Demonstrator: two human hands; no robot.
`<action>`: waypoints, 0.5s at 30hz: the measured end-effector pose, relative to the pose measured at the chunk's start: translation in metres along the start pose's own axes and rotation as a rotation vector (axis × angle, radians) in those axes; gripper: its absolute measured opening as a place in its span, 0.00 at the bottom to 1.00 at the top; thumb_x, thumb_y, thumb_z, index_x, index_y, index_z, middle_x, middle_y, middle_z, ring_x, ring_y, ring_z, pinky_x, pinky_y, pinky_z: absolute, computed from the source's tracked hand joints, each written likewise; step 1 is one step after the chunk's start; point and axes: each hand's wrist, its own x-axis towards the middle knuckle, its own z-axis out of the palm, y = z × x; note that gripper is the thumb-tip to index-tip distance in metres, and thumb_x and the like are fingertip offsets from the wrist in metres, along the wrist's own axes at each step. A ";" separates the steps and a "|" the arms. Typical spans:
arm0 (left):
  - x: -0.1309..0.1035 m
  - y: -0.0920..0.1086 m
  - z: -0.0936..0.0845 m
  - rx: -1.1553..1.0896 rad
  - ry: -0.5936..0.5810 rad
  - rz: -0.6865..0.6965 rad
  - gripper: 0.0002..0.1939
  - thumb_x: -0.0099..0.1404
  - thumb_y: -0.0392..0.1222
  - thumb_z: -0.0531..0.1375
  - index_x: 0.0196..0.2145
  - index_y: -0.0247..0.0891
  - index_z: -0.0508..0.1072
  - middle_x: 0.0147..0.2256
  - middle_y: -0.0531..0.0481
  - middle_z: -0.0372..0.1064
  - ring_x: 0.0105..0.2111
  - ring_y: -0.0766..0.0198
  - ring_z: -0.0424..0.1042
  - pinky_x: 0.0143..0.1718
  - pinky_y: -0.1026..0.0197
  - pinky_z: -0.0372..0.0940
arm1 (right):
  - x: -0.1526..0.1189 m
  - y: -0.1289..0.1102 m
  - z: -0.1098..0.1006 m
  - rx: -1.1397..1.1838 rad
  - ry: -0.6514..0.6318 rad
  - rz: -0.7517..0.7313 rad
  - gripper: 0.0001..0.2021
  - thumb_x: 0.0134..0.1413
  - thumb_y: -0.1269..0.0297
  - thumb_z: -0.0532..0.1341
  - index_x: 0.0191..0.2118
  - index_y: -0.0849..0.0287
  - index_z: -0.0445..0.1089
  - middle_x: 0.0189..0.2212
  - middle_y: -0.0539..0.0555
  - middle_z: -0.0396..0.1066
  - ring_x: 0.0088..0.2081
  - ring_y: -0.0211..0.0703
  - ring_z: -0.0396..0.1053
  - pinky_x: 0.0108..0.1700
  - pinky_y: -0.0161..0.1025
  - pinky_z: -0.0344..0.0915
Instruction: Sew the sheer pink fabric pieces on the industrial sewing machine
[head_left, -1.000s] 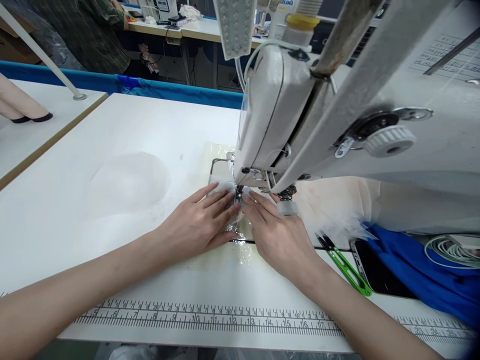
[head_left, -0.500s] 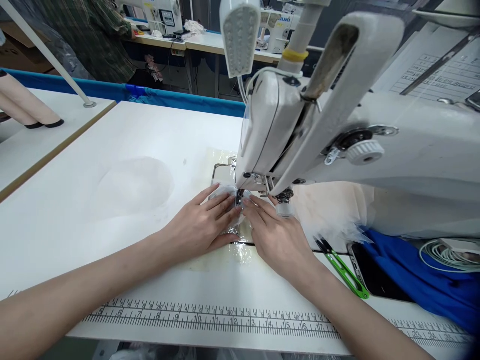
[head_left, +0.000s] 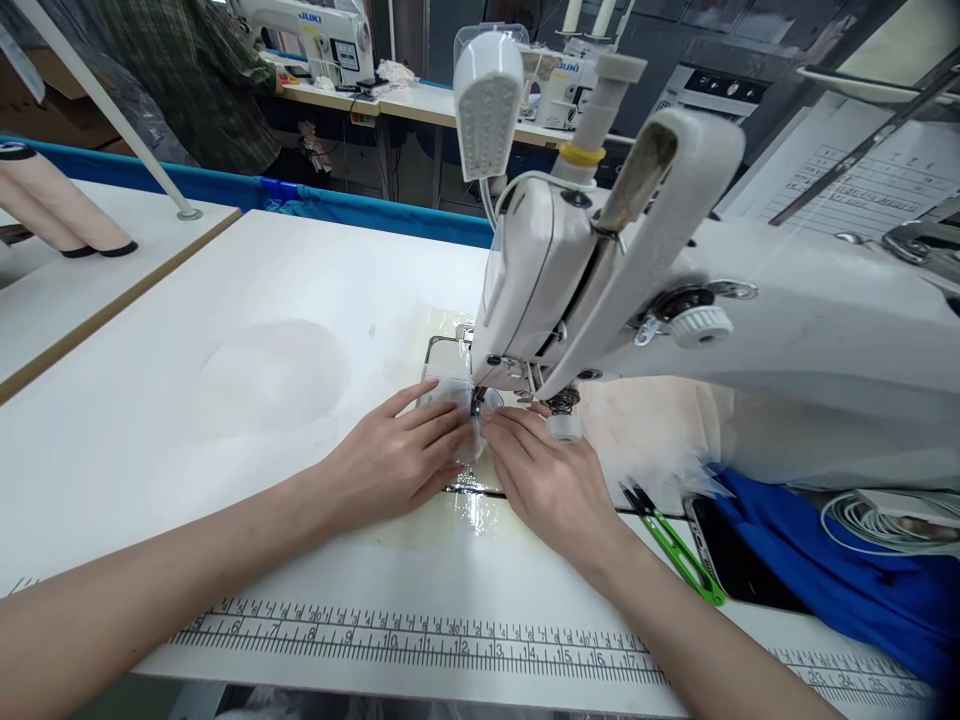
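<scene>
A small piece of sheer white fabric [head_left: 451,392] lies under the presser foot [head_left: 478,398] of a white sewing machine [head_left: 525,270]. Its edges are partly covered by my fingers. My left hand [head_left: 401,445] rests on the fabric left of the foot, fingers stretched out and lying flat. Right of the foot, my right hand [head_left: 551,475] has its fingers pressed together on the fabric's edge, close to the needle area. Its thumb is hidden beneath the hand. Under both hands, the needle plate area has a shiny clear covering.
Green thread snips [head_left: 679,550], a black phone [head_left: 739,560] and blue cloth [head_left: 847,570] lie to the right. More sheer fabric [head_left: 645,425] sits under the machine arm. A printed ruler [head_left: 420,640] runs along the table's front edge. Across the way, a person in a plaid sleeve [head_left: 202,70] stands by another machine.
My left thumb has drawn in toward its fingers, and my right fingers have bunched closer together. The fabric stays under the foot. The camera view has tilted slightly upward.
</scene>
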 end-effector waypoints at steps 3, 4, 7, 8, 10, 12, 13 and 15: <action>-0.001 0.000 -0.001 -0.005 0.056 0.005 0.11 0.68 0.35 0.57 0.46 0.37 0.75 0.45 0.48 0.77 0.47 0.60 0.75 0.61 0.50 0.62 | 0.001 0.000 0.001 -0.010 0.033 -0.049 0.15 0.58 0.81 0.56 0.43 0.58 0.75 0.45 0.52 0.78 0.42 0.42 0.74 0.48 0.41 0.65; -0.002 0.000 -0.001 -0.001 0.064 0.000 0.10 0.67 0.35 0.57 0.46 0.37 0.75 0.44 0.48 0.77 0.47 0.61 0.75 0.60 0.51 0.62 | 0.001 0.000 0.001 -0.017 0.042 -0.061 0.15 0.58 0.81 0.56 0.42 0.58 0.76 0.45 0.51 0.78 0.42 0.42 0.74 0.46 0.41 0.65; -0.002 0.001 -0.001 -0.018 0.054 -0.049 0.12 0.68 0.37 0.57 0.47 0.36 0.73 0.45 0.46 0.76 0.45 0.59 0.74 0.55 0.52 0.65 | 0.001 0.001 0.003 -0.003 0.082 -0.068 0.13 0.59 0.80 0.57 0.38 0.58 0.77 0.42 0.49 0.79 0.38 0.40 0.74 0.40 0.39 0.63; -0.001 0.001 -0.001 -0.037 0.028 -0.081 0.13 0.67 0.37 0.57 0.49 0.35 0.73 0.46 0.45 0.75 0.45 0.59 0.73 0.53 0.52 0.67 | 0.001 0.002 0.004 0.025 0.093 -0.055 0.12 0.60 0.79 0.57 0.38 0.58 0.77 0.39 0.48 0.80 0.36 0.40 0.73 0.37 0.38 0.62; 0.002 0.000 -0.003 -0.088 -0.056 -0.157 0.16 0.67 0.37 0.57 0.52 0.35 0.71 0.47 0.44 0.73 0.45 0.57 0.72 0.47 0.53 0.69 | 0.001 0.003 0.006 0.101 0.112 0.012 0.11 0.63 0.74 0.58 0.37 0.57 0.77 0.33 0.48 0.80 0.32 0.38 0.72 0.33 0.36 0.60; 0.007 -0.003 -0.006 -0.154 -0.151 -0.225 0.17 0.66 0.35 0.57 0.52 0.36 0.71 0.47 0.43 0.71 0.45 0.55 0.71 0.43 0.54 0.69 | 0.001 0.004 0.008 0.170 0.123 0.113 0.11 0.65 0.67 0.57 0.39 0.55 0.78 0.27 0.48 0.78 0.29 0.38 0.71 0.31 0.35 0.60; 0.011 -0.005 -0.007 -0.188 -0.188 -0.250 0.17 0.66 0.35 0.57 0.52 0.37 0.71 0.46 0.44 0.71 0.44 0.55 0.70 0.41 0.54 0.69 | 0.002 0.005 0.009 0.195 0.127 0.168 0.11 0.66 0.64 0.57 0.40 0.54 0.78 0.25 0.48 0.77 0.28 0.38 0.71 0.31 0.35 0.60; 0.018 -0.008 -0.007 -0.247 -0.228 -0.284 0.14 0.66 0.35 0.57 0.49 0.39 0.73 0.43 0.46 0.71 0.41 0.57 0.70 0.40 0.55 0.68 | 0.003 0.005 0.010 0.232 0.137 0.266 0.13 0.66 0.60 0.56 0.40 0.52 0.79 0.25 0.49 0.76 0.28 0.38 0.71 0.29 0.34 0.60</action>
